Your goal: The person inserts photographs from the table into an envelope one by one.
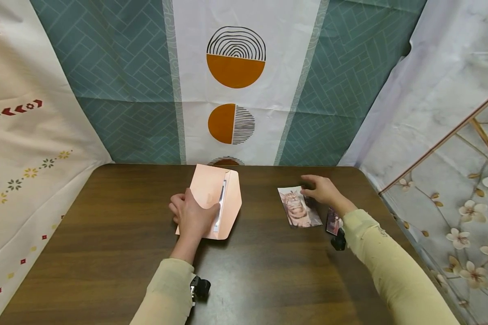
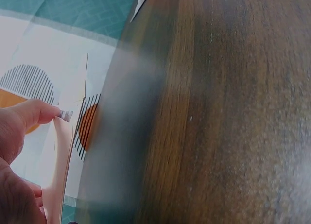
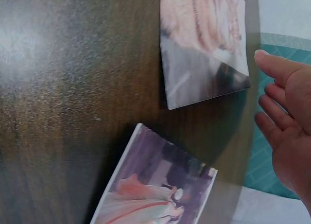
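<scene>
A peach envelope (image 1: 205,183) with its flap (image 1: 232,203) spread out to the right is held by my left hand (image 1: 193,214). Thumb and fingers pinch the envelope (image 2: 63,156) at its left side and opening in the left wrist view. White-edged paper (image 1: 218,217) shows inside the opening. To the right lies a cat photo (image 1: 296,208), its upper right corner beside my right hand (image 1: 321,192). That hand (image 3: 294,107) has loosely extended fingers and nothing in its grasp; it looks apart from the cat photo (image 3: 204,54) in the right wrist view.
A smaller purple-toned picture (image 1: 332,221), showing a figure in a flowing dress, lies right of the cat photo, partly under the right wrist. Everything rests on a dark wooden table (image 1: 264,271). Patterned cloths (image 1: 130,81) hang behind and on both sides.
</scene>
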A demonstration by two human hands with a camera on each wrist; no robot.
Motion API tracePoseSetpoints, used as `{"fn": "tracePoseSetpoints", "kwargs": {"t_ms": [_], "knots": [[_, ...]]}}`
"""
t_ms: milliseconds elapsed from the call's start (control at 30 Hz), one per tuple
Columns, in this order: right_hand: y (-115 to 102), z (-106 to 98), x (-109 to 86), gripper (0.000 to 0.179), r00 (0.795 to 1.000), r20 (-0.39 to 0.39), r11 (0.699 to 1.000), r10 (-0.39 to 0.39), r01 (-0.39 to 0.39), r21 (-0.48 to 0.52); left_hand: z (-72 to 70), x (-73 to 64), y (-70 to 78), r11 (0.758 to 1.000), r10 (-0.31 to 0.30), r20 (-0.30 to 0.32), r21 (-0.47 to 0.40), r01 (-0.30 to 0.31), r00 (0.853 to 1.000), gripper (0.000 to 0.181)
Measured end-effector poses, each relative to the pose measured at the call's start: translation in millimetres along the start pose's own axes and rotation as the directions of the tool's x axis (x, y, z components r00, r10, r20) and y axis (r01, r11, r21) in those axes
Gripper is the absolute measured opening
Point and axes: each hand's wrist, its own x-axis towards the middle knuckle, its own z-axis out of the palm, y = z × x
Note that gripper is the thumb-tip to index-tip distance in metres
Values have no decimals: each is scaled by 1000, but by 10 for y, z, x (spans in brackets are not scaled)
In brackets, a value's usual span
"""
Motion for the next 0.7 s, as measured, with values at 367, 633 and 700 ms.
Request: {"fn": "tracePoseSetpoints", "kwargs": {"t_ms": [367,633,700], "knots": [[77,89,8,56,1000,-3,999,-5,5,-34,4,-7,-10,1000,-11,15,2,11,1000,96],[80,111,45,51,1000,8,999,-14,14,-37,9,-11,-28,1000,-2,18,1,2,1000,94],[77,100,48,49,1000,14,999,-14,14,-34,12,-10,-30,1000,-2,19,2,2,1000,94]]}}
